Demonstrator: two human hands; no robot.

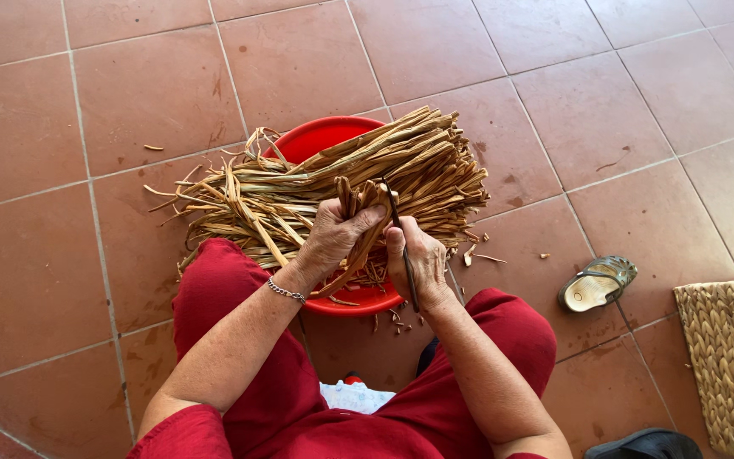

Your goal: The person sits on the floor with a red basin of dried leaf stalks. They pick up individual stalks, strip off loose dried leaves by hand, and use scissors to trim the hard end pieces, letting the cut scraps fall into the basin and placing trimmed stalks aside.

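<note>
A thick bundle of dried tan plant stalks (358, 174) lies across a red round basin (320, 136) on the tiled floor. My left hand (333, 234) grips a few of the stalks (357, 200), holding them upright over the basin's near edge. My right hand (418, 259) holds a thin dark-handled knife (403, 255), its blade touching the held stalks. A silver bracelet (286, 291) circles my left wrist. My knees in red trousers (214, 280) frame the basin.
A sandal (596, 283) lies to the right on the terracotta tiles. A woven straw mat (732, 357) sits at the right edge. A dark shoe (643, 444) shows at the bottom. Small stalk scraps (477, 252) are scattered near the basin.
</note>
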